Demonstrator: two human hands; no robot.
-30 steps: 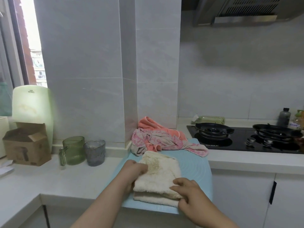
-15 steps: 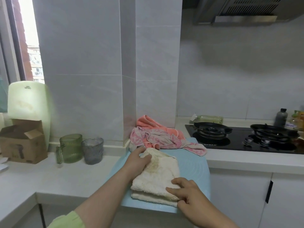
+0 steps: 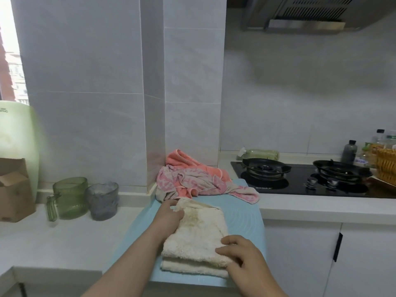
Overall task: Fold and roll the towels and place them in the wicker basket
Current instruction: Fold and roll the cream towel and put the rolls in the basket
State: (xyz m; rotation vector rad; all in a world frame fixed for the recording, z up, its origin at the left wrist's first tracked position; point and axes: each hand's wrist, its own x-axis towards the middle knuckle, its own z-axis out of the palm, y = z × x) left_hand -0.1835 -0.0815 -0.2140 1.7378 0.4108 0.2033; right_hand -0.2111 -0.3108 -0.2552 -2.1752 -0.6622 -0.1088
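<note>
Centre: a pale grey tiled pillar [image 3: 182, 93], jutting from the wall. Left of the pillar, a window [image 3: 10, 61] with bright daylight and buildings outside. Below and left of the pillar, a white countertop [image 3: 53, 239]. Right of the pillar, a grey tiled wall [image 3: 300, 93], a steel range hood [image 3: 306, 16] high up, a black gas hob [image 3: 297, 189] lower, white cabinet doors [image 3: 300, 260] lowest.

At the lower left of my view, a green ribbed glass mug [image 3: 69, 197] is standing just beside a grey glass tumbler [image 3: 102, 200], and a brown cardboard box [image 3: 12, 189] is sitting at the left edge. At right, a black glass gas hob [image 3: 300, 179] is lying below a steel range hood [image 3: 306, 16].
</note>
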